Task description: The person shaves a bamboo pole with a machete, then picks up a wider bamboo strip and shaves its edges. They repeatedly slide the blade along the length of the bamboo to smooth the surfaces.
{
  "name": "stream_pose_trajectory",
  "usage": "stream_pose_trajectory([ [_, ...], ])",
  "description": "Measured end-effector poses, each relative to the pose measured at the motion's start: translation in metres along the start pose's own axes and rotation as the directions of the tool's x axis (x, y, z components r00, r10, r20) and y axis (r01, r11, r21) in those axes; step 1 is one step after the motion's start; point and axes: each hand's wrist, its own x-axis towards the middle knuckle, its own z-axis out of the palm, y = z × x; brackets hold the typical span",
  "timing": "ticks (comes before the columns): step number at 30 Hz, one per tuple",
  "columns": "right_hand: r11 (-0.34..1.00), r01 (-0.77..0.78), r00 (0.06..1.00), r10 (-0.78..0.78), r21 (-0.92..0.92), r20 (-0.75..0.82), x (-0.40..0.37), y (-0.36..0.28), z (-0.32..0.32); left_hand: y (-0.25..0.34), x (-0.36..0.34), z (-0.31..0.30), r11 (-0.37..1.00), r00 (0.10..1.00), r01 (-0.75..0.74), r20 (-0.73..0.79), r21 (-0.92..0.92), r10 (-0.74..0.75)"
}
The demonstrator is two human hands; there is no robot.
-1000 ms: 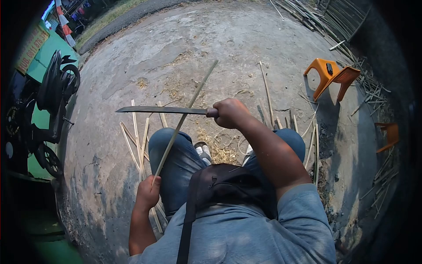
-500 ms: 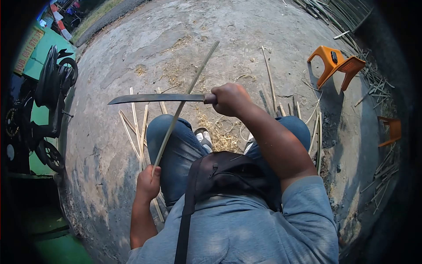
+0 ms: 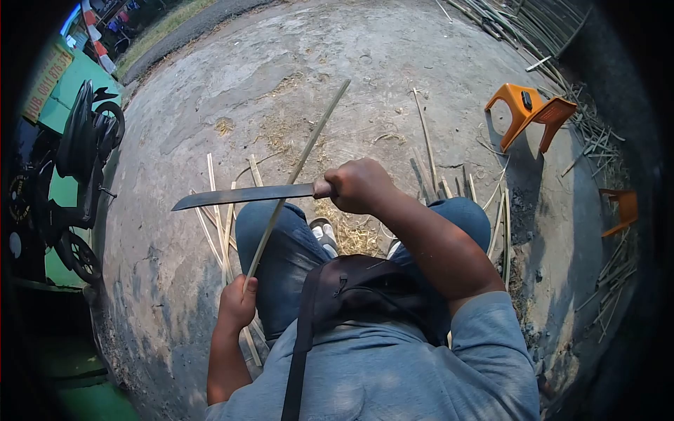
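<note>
My right hand (image 3: 358,186) grips the handle of a long dark machete (image 3: 242,196), its blade pointing left and lying across a thin bamboo strip (image 3: 298,166). My left hand (image 3: 237,303) holds the near end of that strip beside my left knee. The strip slants up and away to the right over the concrete ground. I sit with both knees in blue jeans, and a black bag (image 3: 358,288) rests on my lap.
Several cut bamboo strips (image 3: 217,217) lie left of my knee, and more (image 3: 502,231) lie at my right. An orange plastic stool (image 3: 530,112) lies tipped at the far right. Parked motorbikes (image 3: 77,154) stand at the left. Bamboo poles (image 3: 505,21) are piled at the back.
The machete has slid down the strip toward me, from higher on the strip to just above my left knee. My left hand stays on the strip's near end.
</note>
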Motion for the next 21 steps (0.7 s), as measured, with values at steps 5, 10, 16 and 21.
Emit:
stream_pose_trajectory([
  [5,0.989,-0.147,0.988,0.147,0.017,-0.05,0.016,0.036,0.005,0.002,-0.004,-0.002,1.0,1.0,0.013,-0.003,-0.016,-0.013],
  [10,0.97,-0.219,0.969,0.229,0.106,-0.096,0.014,0.042,-0.003,-0.005,-0.003,-0.003,1.0,1.0,0.006,0.004,-0.023,-0.006],
  [16,0.999,0.004,0.996,0.0,0.039,-0.086,0.002,0.013,0.007,-0.002,0.0,-0.001,0.999,1.0,0.012,0.016,-0.036,-0.011],
  [21,0.994,-0.068,0.998,0.067,-0.082,-0.017,0.013,0.004,-0.009,-0.004,-0.001,0.003,1.0,1.0,0.012,-0.01,-0.019,-0.012],
])
